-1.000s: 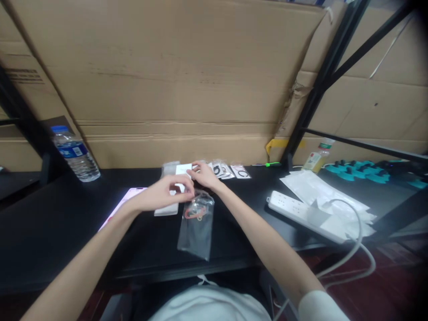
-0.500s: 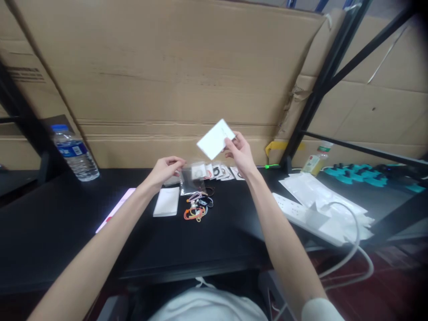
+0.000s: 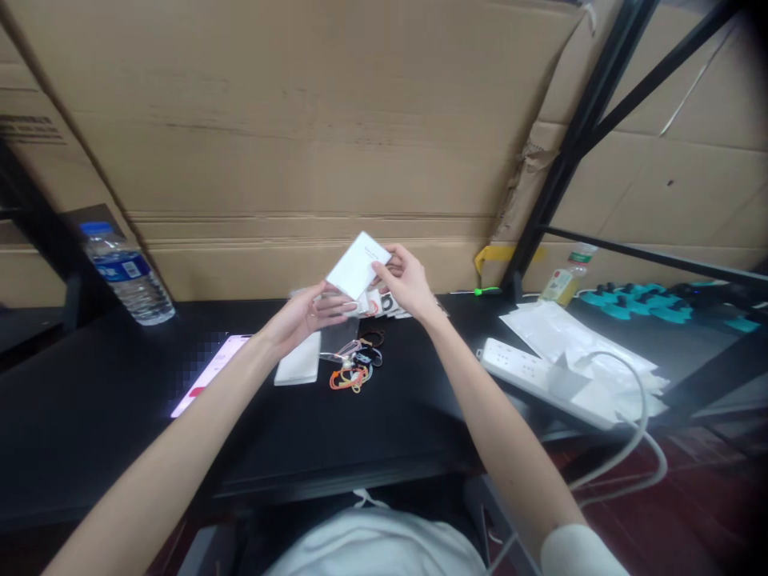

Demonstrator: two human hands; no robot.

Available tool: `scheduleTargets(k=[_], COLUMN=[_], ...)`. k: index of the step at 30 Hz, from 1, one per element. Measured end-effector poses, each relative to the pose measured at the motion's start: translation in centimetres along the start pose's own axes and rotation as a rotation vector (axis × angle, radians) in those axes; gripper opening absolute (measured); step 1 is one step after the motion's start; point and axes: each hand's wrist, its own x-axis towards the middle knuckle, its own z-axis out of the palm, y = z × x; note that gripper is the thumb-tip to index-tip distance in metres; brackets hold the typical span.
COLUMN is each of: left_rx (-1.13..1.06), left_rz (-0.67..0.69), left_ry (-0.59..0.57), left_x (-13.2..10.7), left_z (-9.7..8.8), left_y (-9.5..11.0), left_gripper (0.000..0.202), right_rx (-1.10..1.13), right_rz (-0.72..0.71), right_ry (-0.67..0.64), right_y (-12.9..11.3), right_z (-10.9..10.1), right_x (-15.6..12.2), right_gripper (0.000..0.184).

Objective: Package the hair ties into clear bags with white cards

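Note:
My right hand [image 3: 405,282] pinches a white card [image 3: 358,265], tilted, above the black table [image 3: 120,400]. My left hand [image 3: 305,317] grips a small clear plastic bag [image 3: 339,326] just below the card; the card's lower edge meets the bag's mouth. Under the hands lies a loose heap of coloured elastic bands [image 3: 354,370]: orange, black and pale ones. A stack of white cards [image 3: 299,360] lies flat to the left of the heap. Several small packets with black rings [image 3: 384,305] lie behind, partly hidden by my hands.
A water bottle [image 3: 123,272] stands at the far left. A phone with a lit screen [image 3: 207,374] lies left of the cards. A white power strip [image 3: 540,376] with cable, white bags [image 3: 564,336], a small bottle [image 3: 564,282] and teal parts [image 3: 636,302] are at right. Cardboard boxes back the table.
The bands were tipped from the bag onto the table. My right hand lifted a white card high, then lowered it left to the bag held up by my left hand.

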Motion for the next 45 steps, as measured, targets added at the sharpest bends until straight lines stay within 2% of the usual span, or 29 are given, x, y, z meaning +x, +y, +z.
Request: scheduleTargets(k=[4,9,12,17,26,32,38,45], left_rx=[0.004,0.102,0.149,0.143,0.233,0.316,0.362,0.368], left_rz=[0.027,0.100,0.093,0.054,0.121,0.142,0.144,0.139], left_ry=[-0.051,-0.098,-0.083,-0.023,-0.063,0.013,0.029,0.045], left_x=[-0.6,-0.8,-0.8,-0.8,-1.0,-0.9,-0.9,-1.1], left_z=[0.5,0.4,0.0,-0.4,0.0,0.1,-0.1,0.2], left_y=[0.2,0.2,0.2,0.3,0.5,0.4,0.3,0.5], left_gripper=[0.041,0.047,0.069,0.084,0.052,0.069,0.067,0.065], right_rx=[-0.022,-0.012,0.017,0.023,0.041,-0.006,-0.017,0.026], right_rz=[0.002,0.007,0.003,-0.006,0.055,0.043,-0.008,0.035], right_ry=[0.037,0.023,0.002,0.003,-0.107,-0.117,0.065,0.048], right_y=[-0.3,-0.3,-0.4,-0.7,-0.9,-0.7,-1.2,-1.7], right_z=[0.1,-0.1,-0.3,-0.3,-0.9,-0.6,-0.4,-0.7], right_x=[-0.1,-0.1,-0.2,-0.3,-0.5,-0.6,-0.4,-0.4], right_gripper=[0.043,0.046,0.046,0.043,0.045,0.042,0.039,0.048])
